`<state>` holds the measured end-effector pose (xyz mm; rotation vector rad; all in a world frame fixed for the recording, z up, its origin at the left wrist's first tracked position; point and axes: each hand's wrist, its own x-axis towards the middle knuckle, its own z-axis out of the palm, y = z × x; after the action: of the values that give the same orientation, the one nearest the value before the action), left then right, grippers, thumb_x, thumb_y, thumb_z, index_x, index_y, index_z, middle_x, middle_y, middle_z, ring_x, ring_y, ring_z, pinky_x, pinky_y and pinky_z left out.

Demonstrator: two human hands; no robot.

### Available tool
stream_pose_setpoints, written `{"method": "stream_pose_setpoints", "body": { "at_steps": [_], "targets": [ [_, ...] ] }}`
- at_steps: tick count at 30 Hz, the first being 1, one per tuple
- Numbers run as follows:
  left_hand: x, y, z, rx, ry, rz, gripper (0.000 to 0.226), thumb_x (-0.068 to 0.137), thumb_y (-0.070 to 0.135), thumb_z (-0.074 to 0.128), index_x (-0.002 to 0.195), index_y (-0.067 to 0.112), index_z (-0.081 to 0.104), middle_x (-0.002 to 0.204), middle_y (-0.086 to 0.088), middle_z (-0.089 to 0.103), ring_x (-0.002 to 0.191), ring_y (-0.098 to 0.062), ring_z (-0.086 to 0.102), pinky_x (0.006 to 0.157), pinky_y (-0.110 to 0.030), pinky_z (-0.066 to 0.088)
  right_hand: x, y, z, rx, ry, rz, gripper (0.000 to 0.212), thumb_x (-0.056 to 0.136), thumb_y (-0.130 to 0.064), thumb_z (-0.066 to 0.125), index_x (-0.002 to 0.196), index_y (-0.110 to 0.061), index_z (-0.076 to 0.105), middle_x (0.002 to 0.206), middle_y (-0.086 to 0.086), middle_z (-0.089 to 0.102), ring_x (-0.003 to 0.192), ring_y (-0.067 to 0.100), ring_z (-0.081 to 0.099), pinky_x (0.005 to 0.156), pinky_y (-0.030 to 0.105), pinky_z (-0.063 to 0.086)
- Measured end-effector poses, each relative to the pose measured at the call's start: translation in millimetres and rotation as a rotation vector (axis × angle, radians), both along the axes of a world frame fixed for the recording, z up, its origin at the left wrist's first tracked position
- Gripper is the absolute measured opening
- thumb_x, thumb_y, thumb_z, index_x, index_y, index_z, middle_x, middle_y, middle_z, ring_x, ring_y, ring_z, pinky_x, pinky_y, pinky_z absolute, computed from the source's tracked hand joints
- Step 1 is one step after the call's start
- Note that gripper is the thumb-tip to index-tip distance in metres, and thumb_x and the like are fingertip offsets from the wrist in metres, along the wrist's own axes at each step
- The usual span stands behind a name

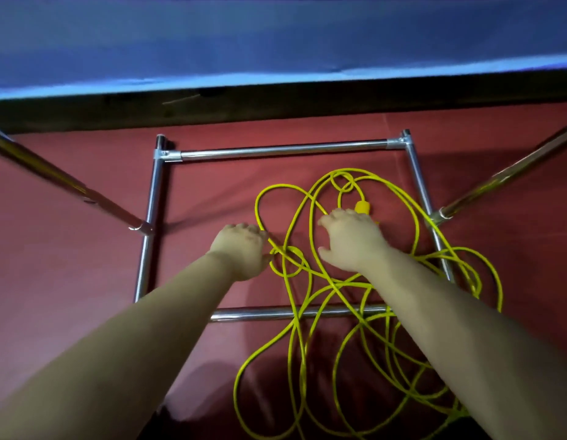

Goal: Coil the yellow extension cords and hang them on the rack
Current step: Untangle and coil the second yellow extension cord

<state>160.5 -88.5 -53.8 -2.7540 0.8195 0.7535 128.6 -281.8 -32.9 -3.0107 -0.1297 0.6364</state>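
Dim, soft-focus view; hard shadows, glinting metal tubes, wide-angle bending at edges.

hands: 2 | tangled yellow cord (310, 281): 1 pile | yellow plug (362, 207): 1 | metal rack (276, 151): 1

Rack (285, 150): shiny chrome metal tube. Cord (310, 236): glossy yellow plastic. Red cloth (69, 281): matt, smooth.

The right hand (352, 241) is covering most of a yellow plug (362, 207) and blurring at its fingertips. The yellow cord (310, 312) is running off the bottom edge, its other end unseen. The left hand (241, 252) is hiding its own fingers, so its grip on the cord is unclear.
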Motion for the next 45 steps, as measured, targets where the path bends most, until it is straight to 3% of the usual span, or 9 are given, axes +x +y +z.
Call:
{"method": "stream_pose_setpoints", "body": {
  "at_steps": [6,10,13,18,25,32,36,39,45],
  "targets": [
    [-3.3,13.2,-58.4,0.005,0.079,0.068,0.053,0.094,0.052,0.037,0.135,0.019,0.044,0.134,-0.008,0.052,0.124,-0.028,0.047,0.100,-0.035,0.035,10.2,38.7,-65.1,0.065,0.071,0.112,0.050,0.086,-0.041,0.055,0.129,-0.017,0.046,0.129,0.007,0.048,0.125,0.026,0.041,0.100,0.038,0.034],
    [-5.2,16.0,-89.9,-0.020,0.147,0.125,0.058,0.092,0.052,0.043,0.142,0.021,0.037,0.138,-0.006,0.048,0.126,-0.027,0.044,0.101,-0.035,0.035,15.7,58.5,-101.2,0.123,0.137,0.162,0.054,0.090,-0.039,0.053,0.140,-0.027,0.038,0.137,0.006,0.040,0.129,0.027,0.036,0.104,0.038,0.030],
    [-3.2,17.8,-105.8,-0.009,0.143,0.136,0.050,0.096,0.042,0.044,0.137,0.015,0.037,0.137,-0.009,0.045,0.125,-0.029,0.043,0.099,-0.036,0.036,20.6,63.3,-119.2,0.115,0.198,0.159,0.051,0.093,-0.036,0.050,0.142,-0.033,0.034,0.139,0.006,0.036,0.130,0.028,0.035,0.103,0.039,0.031],
    [-0.8,20.6,-108.2,-0.058,0.191,0.163,0.033,0.100,0.024,0.036,0.128,0.007,0.040,0.130,-0.014,0.043,0.120,-0.034,0.046,0.095,-0.043,0.040,26.8,65.1,-126.9,0.099,0.166,0.147,0.039,0.091,-0.030,0.052,0.129,-0.026,0.044,0.128,0.008,0.041,0.123,0.030,0.039,0.099,0.039,0.034],
    [7.5,18.1,-65.9,-0.095,0.086,0.067,0.028,0.100,0.017,0.035,0.125,0.004,0.040,0.127,-0.015,0.038,0.109,-0.035,0.053,0.086,-0.044,0.042,35.9,62.4,-101.4,0.058,-0.033,0.167,0.022,0.094,-0.025,0.044,0.112,-0.024,0.056,0.126,0.005,0.042,0.124,0.027,0.031,0.108,0.040,0.020],
    [10.4,24.0,50.0,-0.218,-0.129,0.066,0.023,0.098,0.015,0.039,0.118,0.005,0.045,0.121,-0.016,0.039,0.099,-0.037,0.054,0.081,-0.048,0.043,26.1,57.9,8.7,0.129,-0.253,0.160,0.028,0.089,-0.026,0.054,0.115,-0.014,0.053,0.121,0.007,0.054,0.122,0.028,0.040,0.103,0.038,0.027],
    [-4.1,24.7,130.4,-0.376,-0.284,0.057,0.023,0.096,0.013,0.042,0.117,0.005,0.047,0.118,-0.016,0.042,0.102,-0.037,0.049,0.080,-0.049,0.042,3.9,51.6,99.0,0.294,-0.290,0.014,0.020,0.092,-0.028,0.053,0.108,-0.017,0.049,0.104,0.010,0.065,0.101,0.032,0.058,0.079,0.037,0.042],
    [-23.6,26.1,186.2,-0.463,-0.367,0.073,0.024,0.094,0.015,0.048,0.117,0.009,0.049,0.115,-0.013,0.047,0.105,-0.033,0.048,0.083,-0.045,0.042,-18.3,49.3,158.4,0.426,-0.356,-0.056,0.014,0.089,-0.028,0.059,0.099,-0.021,0.053,0.096,0.002,0.066,0.093,0.027,0.061,0.075,0.035,0.045],
    [-74.4,37.0,275.2,-0.831,-0.509,0.177,0.018,0.089,0.017,0.060,0.107,0.016,0.056,0.100,-0.003,0.049,0.087,-0.027,0.054,0.071,-0.035,0.040,-71.8,52.2,266.5,0.706,-0.476,-0.130,0.013,0.080,-0.023,0.071,0.083,-0.028,0.060,0.077,-0.008,0.063,0.075,0.011,0.060,0.072,0.028,0.046]
  ]
}}
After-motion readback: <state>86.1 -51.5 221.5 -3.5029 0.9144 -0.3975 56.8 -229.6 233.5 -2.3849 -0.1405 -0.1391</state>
